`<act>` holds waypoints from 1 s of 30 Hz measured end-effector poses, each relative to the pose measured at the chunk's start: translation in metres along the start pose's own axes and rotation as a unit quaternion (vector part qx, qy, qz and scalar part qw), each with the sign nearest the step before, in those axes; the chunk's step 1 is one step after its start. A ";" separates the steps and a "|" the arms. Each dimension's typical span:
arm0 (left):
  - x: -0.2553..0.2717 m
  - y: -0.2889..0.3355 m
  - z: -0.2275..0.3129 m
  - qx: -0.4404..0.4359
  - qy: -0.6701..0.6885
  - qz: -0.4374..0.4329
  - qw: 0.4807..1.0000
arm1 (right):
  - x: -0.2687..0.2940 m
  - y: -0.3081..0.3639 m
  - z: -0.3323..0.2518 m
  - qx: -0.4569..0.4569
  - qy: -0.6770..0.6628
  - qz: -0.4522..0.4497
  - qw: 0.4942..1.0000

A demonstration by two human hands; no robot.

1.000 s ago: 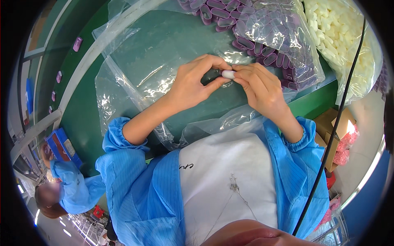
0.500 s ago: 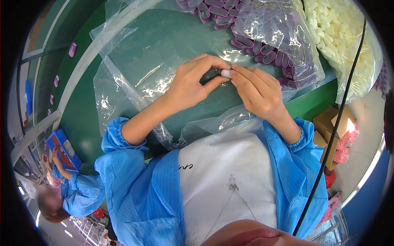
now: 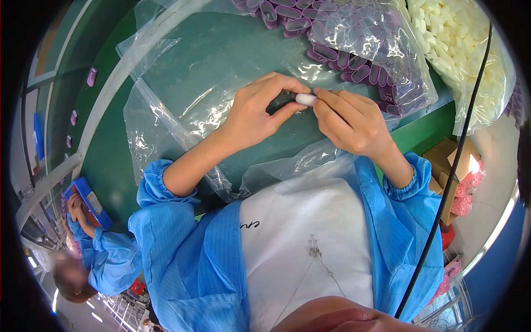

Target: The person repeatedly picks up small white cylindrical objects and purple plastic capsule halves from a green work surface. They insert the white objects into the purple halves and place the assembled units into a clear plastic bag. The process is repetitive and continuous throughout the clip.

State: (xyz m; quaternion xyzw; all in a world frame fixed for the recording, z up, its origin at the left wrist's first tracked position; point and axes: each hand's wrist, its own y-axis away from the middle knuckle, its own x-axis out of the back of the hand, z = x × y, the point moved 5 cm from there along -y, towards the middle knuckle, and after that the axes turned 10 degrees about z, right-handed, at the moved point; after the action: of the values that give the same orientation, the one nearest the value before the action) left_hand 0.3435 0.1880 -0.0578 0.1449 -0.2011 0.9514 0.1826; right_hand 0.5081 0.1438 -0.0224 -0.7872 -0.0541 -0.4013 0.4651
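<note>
Both my hands meet above the clear plastic sheet on the green table. My left hand point(image 3: 257, 108) is closed in a pinch, its thumb and index fingertip on either side of a small white oblong piece point(image 3: 305, 99). Against the piece's right end press the fingers of my right hand point(image 3: 353, 122), which is closed too. A dark bit shows at the left end of the white piece, between my left thumb and index finger; what it is cannot be made out. Beyond my right hand lie many purple oval sleeves point(image 3: 359, 73), open at the top, partly under clear plastic.
A clear bag of cream-white oblong pieces point(image 3: 442, 39) stands at the far right. Clear plastic sheeting point(image 3: 213, 61) covers the green table point(image 3: 105, 144). Several purple pieces point(image 3: 92, 77) lie beyond a pale curved rail point(image 3: 119, 69). A co-worker in blue point(image 3: 113, 260) sits left, by a blue tray point(image 3: 91, 202).
My right hand has shifted slightly right, and more of the white piece shows between my hands. The left hand has barely moved. The co-worker's hands have moved slightly.
</note>
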 end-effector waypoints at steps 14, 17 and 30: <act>-0.001 -0.001 0.004 -0.003 0.009 0.030 0.999 | -0.002 0.001 -0.001 -0.072 -0.037 0.004 0.997; -0.002 0.000 0.002 0.003 0.018 0.032 0.999 | -0.001 0.000 0.001 -0.103 -0.064 0.002 0.993; 0.314 -0.065 -0.127 0.124 -0.372 0.169 0.904 | 0.156 0.056 0.163 -0.430 0.222 0.211 0.849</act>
State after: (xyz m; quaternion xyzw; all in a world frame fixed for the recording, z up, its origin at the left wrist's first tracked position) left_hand 0.0645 0.3894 -0.0382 0.4739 -0.1561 0.8621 -0.0882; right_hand 0.7334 0.1936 0.0053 -0.7912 0.3955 -0.4406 0.1529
